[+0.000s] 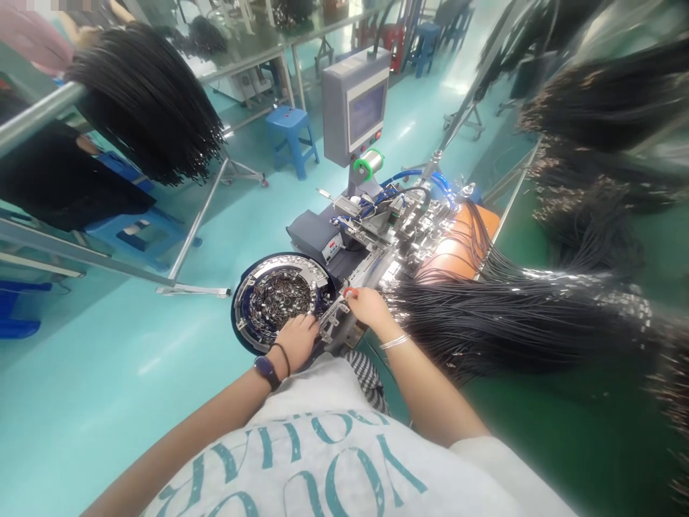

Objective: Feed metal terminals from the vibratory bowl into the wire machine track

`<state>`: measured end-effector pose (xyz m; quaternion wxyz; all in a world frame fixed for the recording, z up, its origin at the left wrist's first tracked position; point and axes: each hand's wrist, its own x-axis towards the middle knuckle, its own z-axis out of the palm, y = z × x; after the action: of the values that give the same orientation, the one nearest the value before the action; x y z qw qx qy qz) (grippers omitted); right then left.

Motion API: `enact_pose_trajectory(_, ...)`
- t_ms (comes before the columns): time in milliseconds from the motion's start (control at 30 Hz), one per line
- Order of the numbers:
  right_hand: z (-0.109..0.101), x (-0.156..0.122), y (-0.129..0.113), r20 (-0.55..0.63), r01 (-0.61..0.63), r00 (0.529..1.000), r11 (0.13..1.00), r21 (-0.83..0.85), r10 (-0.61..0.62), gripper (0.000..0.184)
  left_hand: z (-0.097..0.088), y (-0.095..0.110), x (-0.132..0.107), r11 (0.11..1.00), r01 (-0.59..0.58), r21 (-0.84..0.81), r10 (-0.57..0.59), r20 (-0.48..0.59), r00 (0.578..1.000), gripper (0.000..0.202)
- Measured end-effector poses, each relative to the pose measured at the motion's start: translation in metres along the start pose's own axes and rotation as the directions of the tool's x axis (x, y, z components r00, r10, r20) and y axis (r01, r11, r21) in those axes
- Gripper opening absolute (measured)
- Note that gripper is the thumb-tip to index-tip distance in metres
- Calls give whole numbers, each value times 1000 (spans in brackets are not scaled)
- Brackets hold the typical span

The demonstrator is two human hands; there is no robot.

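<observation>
the left hand lies at the near rim of the round bowl, fingers loosely bent, probably to steady itself beside the metal parts; whether it grips anything i cannot tell. the right hand pinches a small red piece at the metal rail, perhaps for fine control. black cables lie beside it, ends towards the machine, seemingly for easy reach.
</observation>
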<state>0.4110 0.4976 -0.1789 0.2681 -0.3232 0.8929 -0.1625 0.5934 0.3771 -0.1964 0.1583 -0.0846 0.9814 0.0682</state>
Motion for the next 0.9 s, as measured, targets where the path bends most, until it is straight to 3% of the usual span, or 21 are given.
enact_pose_trajectory(167,-1,-19,27,-55,-37,997,956,292,55,27,-5,3,32,991,-74,114,83,-73,994,43)
enact_pose_trajectory(367,-5,-60,73,-59,-138,978,833,536,200,29,22,-12,20,994,-82,75,84,-22,996,53)
enact_pose_trajectory(533,0,-74,85,-3,-191,971,777,601,240,32,28,-15,16,995,-69,72,72,-37,997,58)
enact_pose_trajectory(633,2,-67,79,-39,-166,970,773,612,240,34,27,-11,19,995,-49,92,51,-26,998,63)
enact_pose_trajectory(733,-4,-49,70,-156,-94,957,769,632,245,36,25,-5,20,995,-16,98,17,-11,1000,64)
enact_pose_trajectory(833,-20,-20,63,-247,-84,936,840,536,251,37,23,-1,21,994,26,105,-24,-21,999,65)
enact_pose_trajectory(900,-34,5,61,-241,-136,935,890,435,261,36,21,0,22,993,40,107,-36,-32,999,64)
